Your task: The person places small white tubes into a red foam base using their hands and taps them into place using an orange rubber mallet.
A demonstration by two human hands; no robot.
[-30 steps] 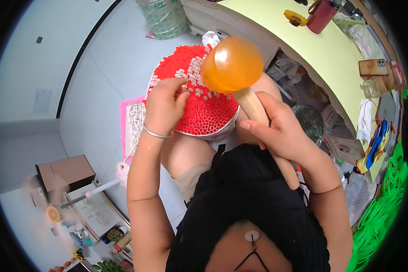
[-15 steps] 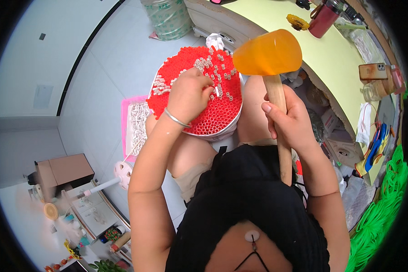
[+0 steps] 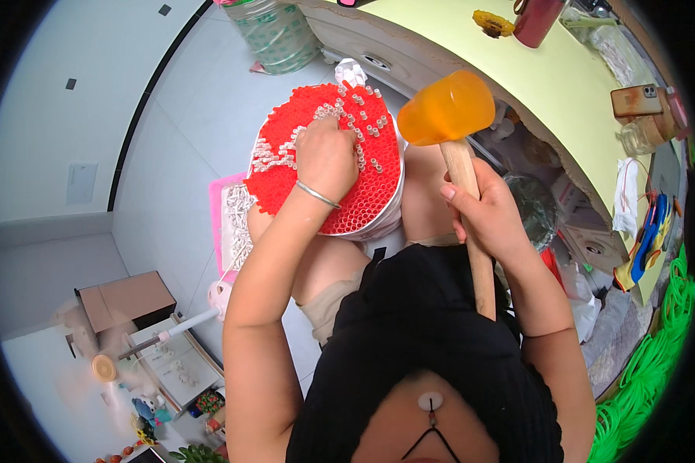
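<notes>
A round bundle of red tubes [image 3: 363, 202] stands between my knees in a white wrapping. Short whitish pegs [image 3: 274, 154] stick up from several of the tubes, mostly along the left and far side. My left hand [image 3: 328, 158] rests over the bundle's middle with fingers curled down. What its fingertips pinch, if anything, is hidden beneath the hand. My right hand [image 3: 490, 208] is wrapped round the wooden handle of a mallet [image 3: 449, 108]. Its amber, see-through head is raised to the right of the bundle, apart from it.
A pink tray [image 3: 218, 224] of white pegs lies left of the bundle. The yellow-green tabletop [image 3: 571, 92] curves round the far right, bearing a phone [image 3: 633, 100] and a glass jar [image 3: 639, 137]. Green cord [image 3: 649, 355] is heaped at right. A white fan [image 3: 185, 326] stands at left.
My left hand has shifted slightly right and down, its fingers now tucked over the pegs. The mallet head has dropped a little and moved left. The whole view has shifted slightly.
</notes>
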